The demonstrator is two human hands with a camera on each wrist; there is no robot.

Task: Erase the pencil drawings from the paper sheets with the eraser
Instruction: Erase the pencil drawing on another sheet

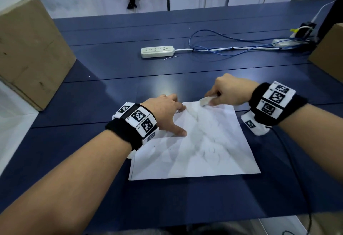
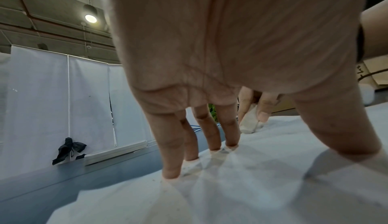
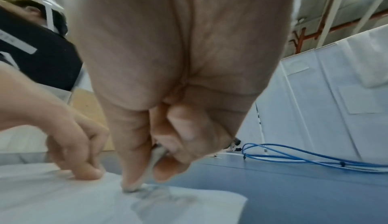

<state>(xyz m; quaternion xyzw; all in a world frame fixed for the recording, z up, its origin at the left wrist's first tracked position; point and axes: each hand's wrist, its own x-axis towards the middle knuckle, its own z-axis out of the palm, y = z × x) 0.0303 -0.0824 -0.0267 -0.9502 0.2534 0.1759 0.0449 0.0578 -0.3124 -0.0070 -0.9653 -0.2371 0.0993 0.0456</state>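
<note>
— Two hands over one paper sheet (image 1: 194, 147) on the blue surface (image 1: 92, 104)?
— Yes. Left hand (image 1: 165, 112) spread, straight fingers (image 2: 171, 157) pressing the sheet's far left part. Right hand (image 1: 228, 91) pinching the eraser (image 1: 205, 101), tip down on the far edge.
— Pencil drawings?
— Faint grey marks across the middle. Power strip (image 1: 157, 51) and blue cable (image 1: 232, 47) well beyond.

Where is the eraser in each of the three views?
Head: the eraser is above centre, at the paper's far edge, pinched by the right hand.
Left wrist: right of centre, seen past the left hand's fingers, at.
Right wrist: lower centre, between thumb and fingers, tip at.
Shared landmark: the blue cable.
</note>
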